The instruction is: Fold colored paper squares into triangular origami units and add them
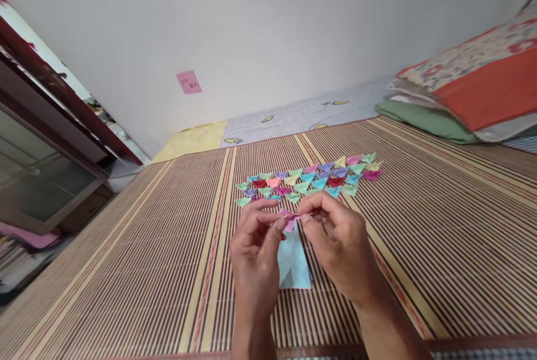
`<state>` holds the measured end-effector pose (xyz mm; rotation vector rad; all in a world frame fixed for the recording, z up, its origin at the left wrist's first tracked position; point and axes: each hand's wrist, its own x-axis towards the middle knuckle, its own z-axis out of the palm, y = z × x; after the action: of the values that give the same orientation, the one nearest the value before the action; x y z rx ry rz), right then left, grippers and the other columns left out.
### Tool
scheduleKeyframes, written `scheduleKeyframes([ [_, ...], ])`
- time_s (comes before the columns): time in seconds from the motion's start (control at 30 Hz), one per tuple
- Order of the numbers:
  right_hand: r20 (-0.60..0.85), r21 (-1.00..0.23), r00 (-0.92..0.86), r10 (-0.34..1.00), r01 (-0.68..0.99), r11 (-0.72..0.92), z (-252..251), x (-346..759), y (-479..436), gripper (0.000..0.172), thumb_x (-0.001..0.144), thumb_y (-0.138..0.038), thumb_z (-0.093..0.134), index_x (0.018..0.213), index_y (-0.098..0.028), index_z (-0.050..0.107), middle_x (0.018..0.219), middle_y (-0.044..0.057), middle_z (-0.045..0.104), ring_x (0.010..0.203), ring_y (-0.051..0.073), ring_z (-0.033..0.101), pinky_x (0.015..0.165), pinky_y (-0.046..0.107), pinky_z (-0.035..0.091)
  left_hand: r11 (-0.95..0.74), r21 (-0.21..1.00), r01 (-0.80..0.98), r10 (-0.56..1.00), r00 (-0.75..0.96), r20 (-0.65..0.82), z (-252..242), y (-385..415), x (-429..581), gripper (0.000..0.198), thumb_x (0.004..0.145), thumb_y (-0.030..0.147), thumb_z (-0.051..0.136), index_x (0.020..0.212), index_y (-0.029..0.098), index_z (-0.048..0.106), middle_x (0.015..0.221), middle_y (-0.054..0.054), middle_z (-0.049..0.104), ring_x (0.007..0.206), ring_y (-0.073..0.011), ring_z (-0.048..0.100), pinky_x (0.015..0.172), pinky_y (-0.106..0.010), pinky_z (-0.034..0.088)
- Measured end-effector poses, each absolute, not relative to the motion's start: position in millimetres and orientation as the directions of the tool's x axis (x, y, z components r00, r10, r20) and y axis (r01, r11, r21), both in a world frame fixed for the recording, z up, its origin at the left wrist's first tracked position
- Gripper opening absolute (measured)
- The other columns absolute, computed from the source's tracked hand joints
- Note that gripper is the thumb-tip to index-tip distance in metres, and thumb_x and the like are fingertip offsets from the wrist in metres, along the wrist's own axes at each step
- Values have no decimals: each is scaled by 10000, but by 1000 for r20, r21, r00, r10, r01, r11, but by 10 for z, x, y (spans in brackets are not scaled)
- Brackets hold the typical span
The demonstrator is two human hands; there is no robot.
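My left hand (254,248) and my right hand (338,242) meet over a striped bamboo mat (146,248). Both pinch a small pink folded paper piece (290,219) between thumb and fingers, one hand at each end. Under the hands lies a light blue sheet of paper (293,265), partly hidden by my wrists. Just beyond the fingers, several small folded paper triangles (310,178) in many colours lie in rows on the mat.
A white wall (251,24) with a pink sticky note (188,82) rises behind the mat. Folded bedding and a pillow (470,91) are stacked at the right. A dark wooden cabinet with glass (37,169) stands at the left.
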<state>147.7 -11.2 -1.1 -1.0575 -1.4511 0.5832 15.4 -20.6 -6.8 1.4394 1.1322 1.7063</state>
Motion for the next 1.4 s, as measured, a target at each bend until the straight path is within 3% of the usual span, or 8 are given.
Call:
scheduleKeyframes([
  [0.27, 541, -829, 108, 834, 234, 507, -14, 1493, -99, 149, 885, -120, 512, 813, -216, 599, 832, 21, 658, 778, 182, 631, 701, 319, 484, -447, 892, 69, 871, -196, 451, -80, -197, 167, 106, 910, 192, 729, 834, 236, 789, 1136, -83, 684, 1132, -245, 641, 772, -288, 555],
  [0.47, 655, -722, 89, 750, 365, 587, -13, 1509, -84, 206, 912, -79, 493, 845, -210, 637, 898, 41, 664, 898, 202, 662, 797, 345, 511, -416, 909, -18, 888, -221, 402, -147, -158, 130, 77, 907, 217, 749, 835, 239, 767, 1133, -57, 698, 1073, -199, 651, 718, -228, 549],
  [0.7, 623, -755, 169, 764, 384, 531, -2, 1406, -137, 48, 933, -217, 627, 931, -195, 669, 862, 29, 688, 767, 178, 658, 684, 314, 531, -402, 906, -132, 899, -243, 363, -141, -164, 204, 48, 888, 217, 767, 843, 214, 751, 1086, -50, 706, 998, -171, 689, 826, -251, 580],
  [0.9, 542, -834, 315, 779, 319, 451, -44, 1292, -128, 479, 905, -248, 638, 1371, -150, 578, 1050, 89, 752, 842, 200, 723, 727, 329, 595, -404, 901, -159, 882, -329, 338, -122, -184, 335, 53, 872, 203, 775, 831, 199, 741, 998, -37, 705, 973, -160, 705, 862, -252, 578],
  [0.97, 537, -833, 289, 793, 330, 444, -45, 1290, -121, 432, 902, -244, 621, 1321, -140, 614, 1040, 100, 768, 868, 213, 733, 738, 332, 594, -414, 896, -158, 870, -359, 339, -117, -196, 366, 55, 861, 206, 786, 825, 202, 744, 984, -29, 703, 939, -153, 710, 823, -242, 583],
  [1.1, 533, -824, 235, 813, 362, 436, -38, 1347, -114, 138, 931, -212, 573, 951, -181, 705, 842, 50, 770, 741, 182, 711, 667, 289, 547, -371, 911, -180, 897, -323, 302, -104, -223, 384, 76, 828, 222, 818, 830, 200, 745, 1046, -33, 700, 930, -157, 717, 819, -263, 586],
  [1.27, 560, -780, 152, 814, 429, 456, -58, 1492, -83, 131, 947, -193, 594, 846, -198, 678, 747, -3, 724, 664, 150, 659, 630, 264, 475, -299, 943, -144, 929, -269, 253, -84, -212, 284, 253, 880, 319, 777, 727, 176, 635, 1057, -51, 708, 881, -147, 690, 720, -229, 555],
  [1.4, 503, -781, -33, 864, 412, 470, -63, 1582, -82, 163, 944, -156, 591, 808, -198, 670, 709, -25, 662, 644, 139, 607, 623, 272, 434, -273, 951, -147, 947, -213, 239, -66, -196, 130, 301, 823, 299, 840, 1056, 231, 663, 1110, -31, 694, 787, -117, 641, 670, -217, 532],
])
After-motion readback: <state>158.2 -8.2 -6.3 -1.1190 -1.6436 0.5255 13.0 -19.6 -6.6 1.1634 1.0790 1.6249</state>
